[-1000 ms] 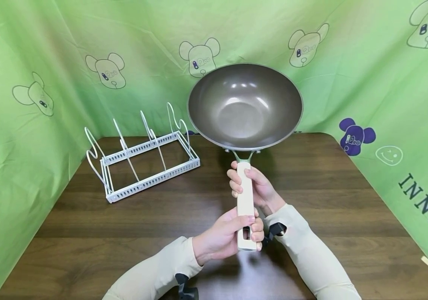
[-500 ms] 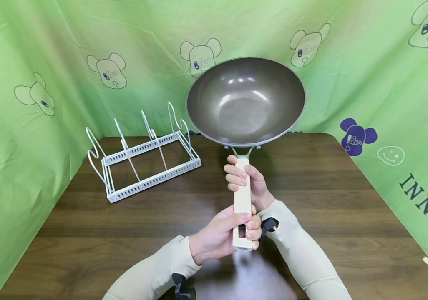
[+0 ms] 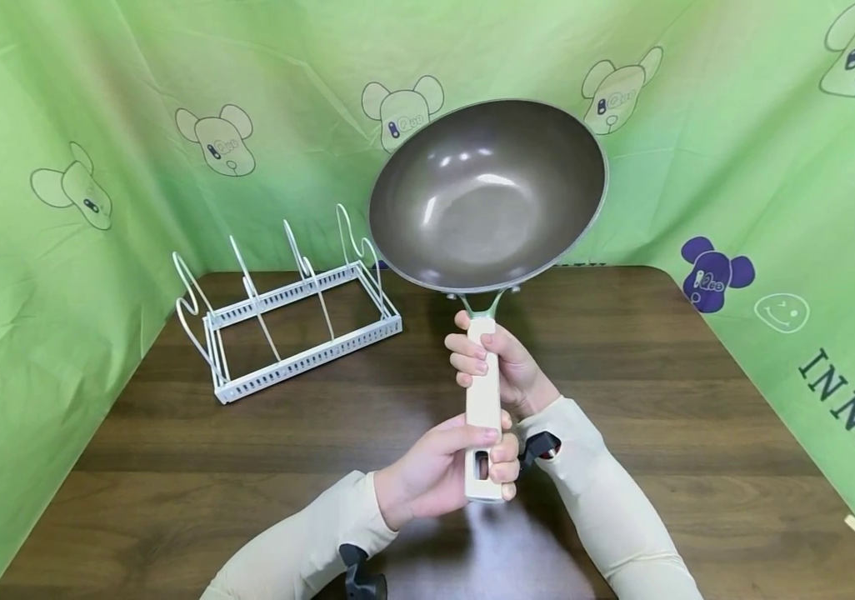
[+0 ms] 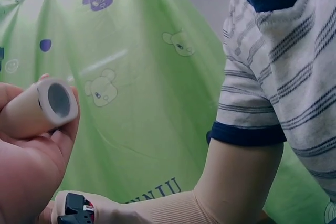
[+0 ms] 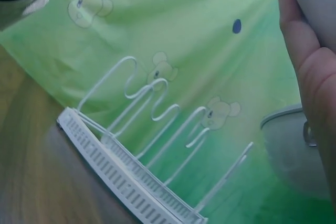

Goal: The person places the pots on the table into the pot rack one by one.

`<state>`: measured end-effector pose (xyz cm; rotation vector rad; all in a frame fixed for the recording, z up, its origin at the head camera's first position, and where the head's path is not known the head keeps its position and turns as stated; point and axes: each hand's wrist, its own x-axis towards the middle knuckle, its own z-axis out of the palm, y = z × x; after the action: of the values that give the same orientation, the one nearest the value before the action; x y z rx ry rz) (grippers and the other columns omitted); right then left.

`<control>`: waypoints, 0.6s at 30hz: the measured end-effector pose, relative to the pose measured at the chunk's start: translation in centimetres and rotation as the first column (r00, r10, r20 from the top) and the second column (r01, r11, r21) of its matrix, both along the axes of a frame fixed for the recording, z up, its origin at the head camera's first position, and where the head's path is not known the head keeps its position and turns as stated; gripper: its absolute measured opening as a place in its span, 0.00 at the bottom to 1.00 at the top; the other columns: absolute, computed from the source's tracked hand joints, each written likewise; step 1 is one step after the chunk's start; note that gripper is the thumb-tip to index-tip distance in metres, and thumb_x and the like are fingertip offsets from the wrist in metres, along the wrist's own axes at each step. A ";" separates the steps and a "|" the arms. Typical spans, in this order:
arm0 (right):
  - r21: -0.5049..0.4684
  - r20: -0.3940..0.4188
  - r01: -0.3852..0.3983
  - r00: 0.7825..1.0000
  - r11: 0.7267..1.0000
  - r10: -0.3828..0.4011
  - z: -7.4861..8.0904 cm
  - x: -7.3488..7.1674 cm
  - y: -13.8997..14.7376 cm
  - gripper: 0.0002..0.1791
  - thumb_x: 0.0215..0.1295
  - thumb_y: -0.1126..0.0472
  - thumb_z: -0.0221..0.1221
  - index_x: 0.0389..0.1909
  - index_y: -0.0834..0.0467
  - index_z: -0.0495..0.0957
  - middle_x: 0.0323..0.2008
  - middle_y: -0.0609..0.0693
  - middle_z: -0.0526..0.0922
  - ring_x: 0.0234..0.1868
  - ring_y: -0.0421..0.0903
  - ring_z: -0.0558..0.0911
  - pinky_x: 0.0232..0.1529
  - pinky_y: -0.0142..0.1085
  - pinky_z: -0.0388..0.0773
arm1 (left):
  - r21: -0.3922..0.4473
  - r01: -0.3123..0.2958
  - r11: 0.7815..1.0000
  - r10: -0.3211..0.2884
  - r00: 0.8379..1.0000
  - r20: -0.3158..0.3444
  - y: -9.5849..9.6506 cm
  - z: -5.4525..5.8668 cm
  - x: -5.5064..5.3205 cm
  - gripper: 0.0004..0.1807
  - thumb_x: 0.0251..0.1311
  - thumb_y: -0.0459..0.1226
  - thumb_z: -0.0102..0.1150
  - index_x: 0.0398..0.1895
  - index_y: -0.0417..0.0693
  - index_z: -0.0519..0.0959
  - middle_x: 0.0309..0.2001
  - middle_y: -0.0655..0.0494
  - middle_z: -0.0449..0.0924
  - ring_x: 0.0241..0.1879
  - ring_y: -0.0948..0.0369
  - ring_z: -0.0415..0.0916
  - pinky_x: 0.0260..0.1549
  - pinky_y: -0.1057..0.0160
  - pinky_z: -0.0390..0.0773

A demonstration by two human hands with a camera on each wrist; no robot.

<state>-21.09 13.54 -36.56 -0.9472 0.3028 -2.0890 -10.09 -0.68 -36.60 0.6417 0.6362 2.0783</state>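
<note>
A deep wok point(image 3: 487, 200) with a dark grey-brown inside is held up over the table, tilted so its inside faces me. Its long cream handle point(image 3: 483, 392) points down toward me. My left hand point(image 3: 442, 467) grips the lower end of the handle, around the hanging slot. Higher up, close below the pan's metal bracket, my right hand point(image 3: 506, 367) curls around the same handle. In the left wrist view the handle's rounded end point(image 4: 62, 99) shows in the left hand. The wok's pale outer side point(image 5: 294, 150) appears in the right wrist view.
A white wire pan rack point(image 3: 307, 362) with upright looped dividers stands on the brown wooden table point(image 3: 622, 467), left of the wok. Green curtains point(image 3: 285, 67) with cartoon bears enclose the table at the back and both sides.
The wok has risen a little and tilted, its right side now higher. Both hands have shifted slightly left with the handle and keep their grip. The rack stands as before.
</note>
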 end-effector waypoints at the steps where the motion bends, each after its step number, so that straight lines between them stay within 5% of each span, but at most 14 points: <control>1: 0.017 -0.016 0.015 1.000 1.000 -0.015 0.0 -0.1 0.1 0.11 0.71 0.70 0.52 0.51 0.60 0.66 0.27 0.49 0.55 0.27 0.42 0.62 0.45 0.35 0.80 | -0.006 0.000 1.000 0.000 1.000 0.012 -0.1 0.0 0.0 0.12 0.69 0.31 0.32 0.43 0.53 0.67 0.28 0.61 0.63 0.28 0.65 0.62 0.35 0.65 0.67; 10: 0.141 -0.117 0.089 0.990 0.986 -0.072 0.2 -0.4 0.5 0.10 0.72 0.69 0.51 0.50 0.57 0.66 0.29 0.50 0.66 0.34 0.42 0.78 0.45 0.37 0.79 | -0.082 -0.027 0.996 0.030 0.999 0.042 -0.5 -0.1 -0.1 0.10 0.73 0.33 0.33 0.39 0.52 0.67 0.24 0.62 0.63 0.24 0.66 0.61 0.30 0.66 0.66; 18: 0.241 -0.206 0.153 0.973 0.958 -0.104 0.6 -0.3 0.7 0.09 0.73 0.68 0.51 0.49 0.54 0.65 0.30 0.49 0.71 0.34 0.42 0.78 0.45 0.38 0.78 | -0.219 -0.093 0.971 0.104 0.994 0.040 -0.3 -0.3 0.3 0.10 0.76 0.40 0.40 0.32 0.54 0.65 0.19 0.64 0.60 0.18 0.68 0.59 0.23 0.68 0.64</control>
<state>-21.35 14.29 -35.97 -0.9939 0.7342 -2.0160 -9.82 -0.97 -36.93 0.4387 0.8668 2.0717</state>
